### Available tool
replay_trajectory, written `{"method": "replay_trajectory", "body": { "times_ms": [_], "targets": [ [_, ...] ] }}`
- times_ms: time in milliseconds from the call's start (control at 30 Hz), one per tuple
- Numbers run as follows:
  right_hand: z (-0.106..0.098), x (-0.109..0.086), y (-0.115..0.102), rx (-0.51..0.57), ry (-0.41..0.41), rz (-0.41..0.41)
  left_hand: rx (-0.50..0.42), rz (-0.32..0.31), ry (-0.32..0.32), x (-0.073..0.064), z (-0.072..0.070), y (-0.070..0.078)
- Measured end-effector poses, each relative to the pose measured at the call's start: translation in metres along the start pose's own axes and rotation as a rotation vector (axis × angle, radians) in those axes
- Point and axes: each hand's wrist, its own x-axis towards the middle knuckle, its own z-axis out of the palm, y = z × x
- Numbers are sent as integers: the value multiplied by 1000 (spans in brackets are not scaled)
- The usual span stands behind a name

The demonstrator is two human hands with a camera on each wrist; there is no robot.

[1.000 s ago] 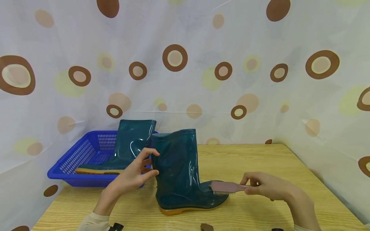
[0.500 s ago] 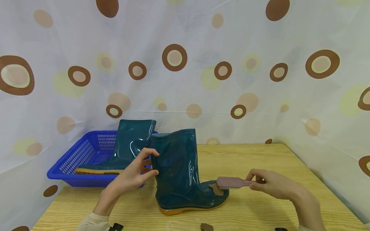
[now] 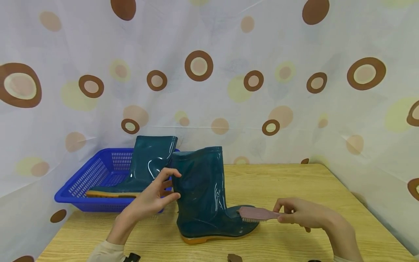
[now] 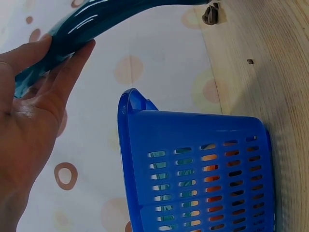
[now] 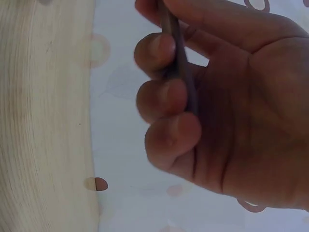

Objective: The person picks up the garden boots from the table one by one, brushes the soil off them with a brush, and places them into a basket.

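Observation:
A dark green rubber boot (image 3: 199,193) with an orange-yellow sole stands upright on the wooden table, toe to the right. My left hand (image 3: 154,196) grips the back of its shaft; in the left wrist view the thumb and fingers of my left hand (image 4: 34,116) lie on either side of the glossy rubber. My right hand (image 3: 302,213) holds a pink brush (image 3: 256,213) by its handle, bristles down on the boot's toe. In the right wrist view, fingers of my right hand (image 5: 217,106) curl round the dark-looking handle (image 5: 181,58); the brush head is out of view.
A blue plastic basket (image 3: 78,199) stands behind my left hand, with a second green boot (image 3: 147,163) inside. A brown piece (image 3: 234,257) lies at the table's near edge. In the left wrist view, a brown clump (image 4: 210,14) lies on the table. Patterned white sheeting (image 3: 209,98) encloses the table.
The brush slid right towards the toe tip, baring a brown patch on the boot, then came back left over it. My left hand and the boot stayed put.

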Motion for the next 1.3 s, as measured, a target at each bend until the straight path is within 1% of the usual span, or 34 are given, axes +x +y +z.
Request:
{"method": "replay_trajectory", "body": {
  "times_ms": [133, 467, 567, 733, 800, 833, 900, 1067, 1167, 1300],
  "targets": [
    [2, -2, 2, -18, 11, 64, 5, -4, 2, 0, 0, 0],
    [-2, -10, 6, -54, 51, 124, 10, 1, 5, 0, 0, 2],
    [-3, -10, 7, -47, 50, 89, 8, -1, 6, 0, 0, 2],
    [-3, -5, 5, -1, -20, -55, 11, -6, 8, 0, 0, 1],
    [-1, -2, 3, 16, -48, -80, 13, -5, 9, 0, 0, 0],
    [0, 0, 3, 18, -55, -79, 14, -5, 9, 0, 0, 0],
    [1, 1, 2, 19, -55, -57, 13, -3, 8, 0, 1, 0],
    [3, -1, 2, 7, -29, 40, 6, 0, 5, 1, 1, 0],
    [2, -2, 3, -10, -13, 65, 4, -4, 6, 1, 1, 0],
    [2, -4, 2, -4, -11, 80, 2, -9, 7, 0, 1, 0]
  ]
}}
